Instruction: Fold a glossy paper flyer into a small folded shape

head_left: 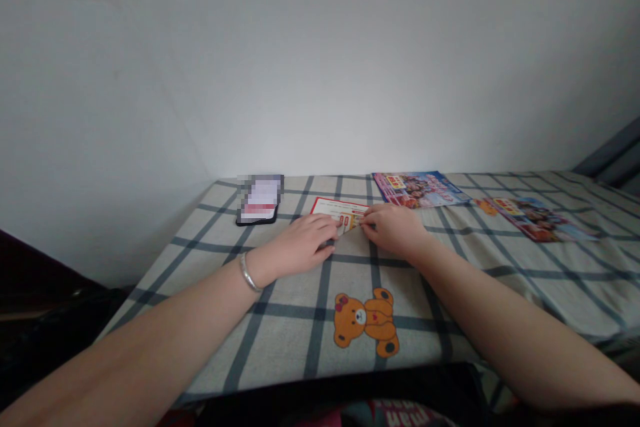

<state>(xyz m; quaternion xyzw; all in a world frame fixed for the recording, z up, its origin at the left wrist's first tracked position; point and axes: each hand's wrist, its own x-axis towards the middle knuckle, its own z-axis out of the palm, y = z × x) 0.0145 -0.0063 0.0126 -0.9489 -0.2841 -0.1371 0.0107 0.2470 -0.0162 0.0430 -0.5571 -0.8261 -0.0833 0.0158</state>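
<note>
A small white paper flyer with a red border (336, 211) lies on the checked cloth (450, 280), partly folded under my hands. My left hand (300, 245), with a silver bracelet on its wrist, rests on the flyer's near left part with fingers curled and pressed down on it. My right hand (393, 228) pinches the flyer's near right edge with its fingertips. Both hands meet at the paper's fold.
A phone (259, 200) lies at the far left of the cloth. Two colourful flyers lie to the right, one (419, 188) near the wall, another (537, 219) farther right. A printed orange bear (367, 320) marks the cloth in front. A white wall stands behind.
</note>
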